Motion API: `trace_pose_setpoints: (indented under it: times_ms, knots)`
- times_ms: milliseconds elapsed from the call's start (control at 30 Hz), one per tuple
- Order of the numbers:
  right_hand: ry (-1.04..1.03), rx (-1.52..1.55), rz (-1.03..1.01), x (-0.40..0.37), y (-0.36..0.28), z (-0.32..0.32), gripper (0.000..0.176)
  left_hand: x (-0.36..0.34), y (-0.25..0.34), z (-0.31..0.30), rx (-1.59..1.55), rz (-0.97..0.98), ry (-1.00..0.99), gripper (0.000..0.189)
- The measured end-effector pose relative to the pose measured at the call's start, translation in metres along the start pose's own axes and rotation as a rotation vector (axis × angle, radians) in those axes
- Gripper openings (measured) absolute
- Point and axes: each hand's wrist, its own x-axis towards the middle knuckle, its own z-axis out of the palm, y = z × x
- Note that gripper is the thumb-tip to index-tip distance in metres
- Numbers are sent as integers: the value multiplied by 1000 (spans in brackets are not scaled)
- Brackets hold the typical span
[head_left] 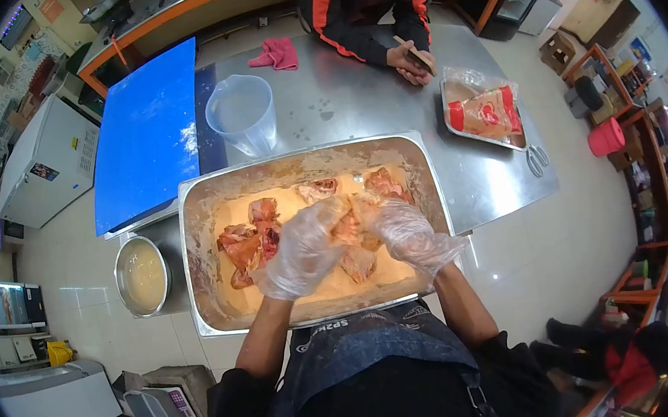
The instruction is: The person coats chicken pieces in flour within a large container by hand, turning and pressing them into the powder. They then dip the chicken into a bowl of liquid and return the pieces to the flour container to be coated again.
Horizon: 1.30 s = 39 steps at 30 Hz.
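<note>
Before me a deep metal pan (205, 295) holds pale orange flour (311, 304) with several raw, reddish meat pieces that look like chicken. Clear plastic gloves cover both my hands. My left hand (302, 248) and my right hand (409, 229) meet over the middle of the pan, fingers curled round a flour-dusted chicken piece (348, 227) that they partly hide. A cluster of chicken pieces (248, 246) lies left of my left hand. Another chicken piece (359, 264) rests in the flour just below my hands, and one more (384, 183) sits behind the right hand.
A metal bowl of pale liquid (146, 275) stands left of the pan. Behind are a blue board (149, 138), a clear plastic jug (242, 112) and a pink cloth (275, 54). A tray with a red packet (487, 113) and scissors (537, 161) lie right. A person (371, 17) leans on the table opposite.
</note>
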Motion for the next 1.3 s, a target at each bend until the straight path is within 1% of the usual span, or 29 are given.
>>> trace_pose_setpoints:
  times_ms: [67, 100, 167, 200, 233, 267, 367, 433, 467, 533, 600, 633, 667, 700, 733, 767, 800, 833, 867, 900, 933, 1000, 1033, 1067, 1133, 1167, 1200, 1233, 1300]
  knots:
    - [-592, 441, 557, 18, -21, -33, 52, 0, -3, -6, -757, -217, -50, 42]
    - [-587, 429, 545, 4, -12, -17, 52, 0, 0, -6, -753, -207, -36, 42]
    - [10, 368, 157, -26, 10, 32, 42, 2, 0, -15, -835, -279, -239, 44]
    - [351, 132, -34, -15, -6, 27, 36, 1, 1, -15, -812, -268, -185, 44]
    - [348, 127, -108, -14, -10, 28, 36, 0, 4, -5, -743, -256, -165, 37]
    - [344, 249, -93, -14, -13, 29, 36, 0, 8, 1, -667, -257, -142, 29]
    - [262, 634, 4, -16, -20, 31, 36, -1, 24, -4, -736, -174, 59, 22]
    - [179, 873, 129, -17, -22, 31, 36, -11, 17, -4, -282, -46, 54, 21]
    - [139, 986, 202, -17, -23, 31, 35, -13, 10, -8, -264, -56, 80, 21]
    - [49, 1198, 372, -17, -24, 31, 35, -23, -3, -15, -271, 52, -103, 26]
    - [-47, 1385, 566, -13, -27, 32, 35, -33, -20, 0, -314, 21, -72, 28]
    - [-56, 1382, 556, -8, -29, 26, 35, -39, -30, 12, -365, -1, -65, 31]
    - [-163, 1258, 563, -2, -34, 18, 28, -49, -42, 28, -367, -6, -59, 31]
    - [-263, 1133, 564, 5, -38, 14, 21, -53, -46, 30, -424, 66, -11, 29]
    - [-264, 1135, 564, 11, -39, 16, 21, -57, -49, 32, -479, 139, 33, 28]
    - [-352, 903, 408, 14, -41, 19, 20, -62, -52, 35, -484, 134, 29, 28]
    - [-430, 672, 250, 15, -42, 23, 19, -51, -33, -1, -543, -9, -139, 29]
    - [-430, 670, 251, 14, -41, 25, 19, -44, -23, -20, -598, -147, -302, 32]
    - [-343, 822, 357, 13, -39, 27, 21, -46, -24, -18, -598, -144, -301, 32]
    - [-256, 969, 469, 9, -36, 29, 23, -50, -22, -11, -603, -150, -187, 33]
    - [-257, 964, 477, 5, -27, 38, 23, -54, -19, -4, -607, -157, -77, 35]
    - [-175, 660, 139, 2, -6, 61, 32, -42, -6, -1, -611, -148, -66, 31]
    - [-163, 664, 138, 3, -5, 61, 32, -37, 0, -1, -612, -148, -47, 29]
    - [-172, 797, 235, 2, -8, 61, 37, -38, 7, -4, -604, -148, -56, 29]
    - [-175, 936, 337, 3, -18, 46, 42, -43, 20, -5, -796, -251, 63, 34]
    - [-170, 463, -6, 9, -28, 27, 39, -45, 24, -2, -792, -247, 53, 34]
    - [-157, -23, -332, 13, -33, 17, 36, -47, 28, 1, -758, -222, 137, 35]
    - [-155, -22, -323, 7, -34, 22, 36, -49, 31, 4, -727, -201, 222, 37]
    - [145, 1110, 403, -10, -42, 40, 32, -48, 33, 6, -679, -205, 172, 38]
